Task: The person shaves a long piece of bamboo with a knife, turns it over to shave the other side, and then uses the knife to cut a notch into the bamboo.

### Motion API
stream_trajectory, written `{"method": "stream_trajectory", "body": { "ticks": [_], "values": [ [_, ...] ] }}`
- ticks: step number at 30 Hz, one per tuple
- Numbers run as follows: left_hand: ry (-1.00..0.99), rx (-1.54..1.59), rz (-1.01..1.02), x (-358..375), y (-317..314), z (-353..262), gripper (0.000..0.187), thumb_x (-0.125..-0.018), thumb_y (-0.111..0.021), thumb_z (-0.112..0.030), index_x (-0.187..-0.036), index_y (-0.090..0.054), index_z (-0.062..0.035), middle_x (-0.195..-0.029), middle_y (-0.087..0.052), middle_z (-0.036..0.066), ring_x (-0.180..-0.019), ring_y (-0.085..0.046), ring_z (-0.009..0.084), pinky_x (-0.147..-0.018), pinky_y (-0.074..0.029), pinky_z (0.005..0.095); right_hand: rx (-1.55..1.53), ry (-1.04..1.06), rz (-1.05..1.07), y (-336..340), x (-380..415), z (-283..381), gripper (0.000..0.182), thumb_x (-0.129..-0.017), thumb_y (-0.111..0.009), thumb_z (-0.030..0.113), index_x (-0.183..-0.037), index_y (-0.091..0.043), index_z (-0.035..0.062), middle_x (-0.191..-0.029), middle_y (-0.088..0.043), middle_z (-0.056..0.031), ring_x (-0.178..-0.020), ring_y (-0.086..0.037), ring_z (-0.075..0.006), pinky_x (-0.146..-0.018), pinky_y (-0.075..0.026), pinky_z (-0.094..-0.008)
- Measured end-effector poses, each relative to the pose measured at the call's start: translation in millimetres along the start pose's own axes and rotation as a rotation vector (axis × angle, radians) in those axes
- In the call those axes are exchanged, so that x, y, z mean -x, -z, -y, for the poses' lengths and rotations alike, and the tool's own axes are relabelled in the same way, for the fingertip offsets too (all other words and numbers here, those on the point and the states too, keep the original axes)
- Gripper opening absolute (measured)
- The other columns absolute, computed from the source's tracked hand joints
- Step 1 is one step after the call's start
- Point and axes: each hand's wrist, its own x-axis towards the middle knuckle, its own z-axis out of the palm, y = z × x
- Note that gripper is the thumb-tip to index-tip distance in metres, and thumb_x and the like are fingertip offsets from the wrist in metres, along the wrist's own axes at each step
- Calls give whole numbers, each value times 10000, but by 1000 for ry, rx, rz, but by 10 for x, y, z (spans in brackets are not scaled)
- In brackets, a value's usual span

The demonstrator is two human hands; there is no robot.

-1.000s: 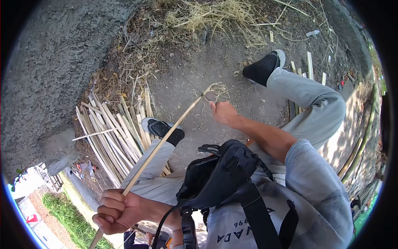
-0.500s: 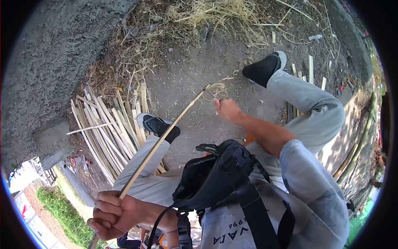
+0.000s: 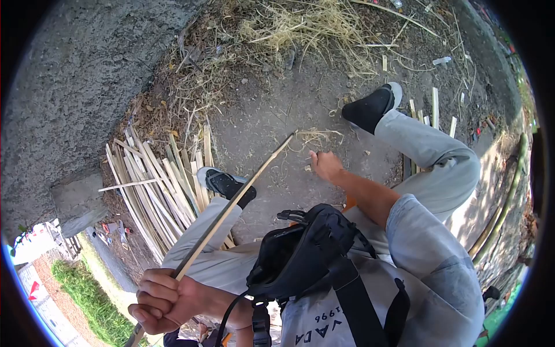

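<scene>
Clenching the left hand (image 3: 165, 302) around a wooden strip (image 3: 228, 210), low beside the bag (image 3: 300, 248), with the strip slanting over the left leg (image 3: 208, 222) towards bare ground (image 3: 306, 191). Holding the right hand (image 3: 328, 166) extended, near but apart from the strip's far tip; cannot tell its grip. Noting piled strips (image 3: 156, 196) beside the left shoe (image 3: 222, 181), curled shavings (image 3: 317, 137) near the tip, bag partly blocking view below.

We are counting one left grip (image 3: 159, 302) and one right grip (image 3: 328, 167), making two; one long bamboo strip (image 3: 231, 206); one black bag (image 3: 315, 246); two trouser legs (image 3: 430, 137); one left shoe (image 3: 224, 181) and one right shoe (image 3: 369, 110), again two. We are also seeing one pile of strips (image 3: 155, 199), over a dozen, overlapping too much for exact counting, and at least three separate slats (image 3: 435, 109).
</scene>
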Motion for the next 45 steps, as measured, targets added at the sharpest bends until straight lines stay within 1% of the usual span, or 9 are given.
{"method": "stream_trajectory", "body": {
  "ticks": [5,16,20,28,30,33,36,39,45],
  "values": [
    [-6,-70,-83,0,7,20,393,-912,-460,-177,-570,-267,-157,-412,-165,-48,-324,-151,71,-377,-215,240,-1,65,10,136,10,90,571,-984,-349,436,-891,-671,-26,-832,-631,-317,-857,-616,-486,-837,-483,-542],
    [-33,-34,3,1,-80,55,369,-908,-472,-176,-582,-302,-147,-408,-167,-48,-306,-156,68,-358,-221,232,34,46,4,141,21,42,585,-985,-346,428,-882,-683,-39,-834,-634,-315,-844,-624,-480,-823,-498,-516],
    [-13,32,46,1,-57,38,373,-913,-473,-175,-584,-299,-146,-416,-176,-43,-315,-159,70,-359,-222,231,41,-68,12,99,-61,-183,562,-985,-348,418,-911,-671,-35,-889,-633,-312,-894,-609,-482,-837,-487,-528],
    [-3,-60,-152,-92,60,76,389,-934,-475,-163,-585,-303,-148,-430,-173,-36,-352,-132,75,-364,-183,242,70,20,-52,-13,-28,-352,567,-986,-352,425,-892,-687,-24,-874,-642,-302,-875,-628,-461,-831,-499,-506],
    [3,-94,-219,-125,86,96,396,-904,-530,-149,-582,-300,-160,-437,-188,-38,-371,-116,77,-376,-148,244,84,-19,-15,-28,59,-506,552,-988,-344,423,-912,-665,-20,-862,-635,-308,-868,-617,-472,-824,-493,-522],
    [8,-110,-249,-192,230,131,397,-957,-449,-175,-589,-300,-148,-439,-166,-34,-357,-111,79,-350,-166,247,92,-47,-14,33,7,-565,551,-991,-333,426,-924,-654,-18,-850,-635,-305,-871,-612,-475,-825,-486,-529],
    [0,-183,-394,-257,303,186,402,-948,-479,-189,-591,-297,-157,-455,-170,-39,-374,-106,79,-359,-160,251,90,-62,-20,32,75,-525,570,-989,-333,435,-905,-660,-24,-866,-639,-303,-890,-611,-473,-837,-481,-531],
    [-1,-245,-493,-309,403,253,415,-904,-564,-187,-595,-288,-173,-487,-196,-41,-415,-148,83,-409,-172,248,85,-106,-18,72,52,-510,596,-982,-343,446,-865,-668,-39,-875,-641,-306,-901,-614,-469,-842,-478,-525],
    [142,-282,-570,-505,619,369,371,-942,-537,-212,-634,-339,-160,-528,-266,-35,-458,-253,84,-481,-275,240,16,-130,78,270,-92,-329,623,-951,-385,482,-901,-672,-68,-913,-637,-313,-939,-611,-462,-859,-479,-494]
  ]
}}
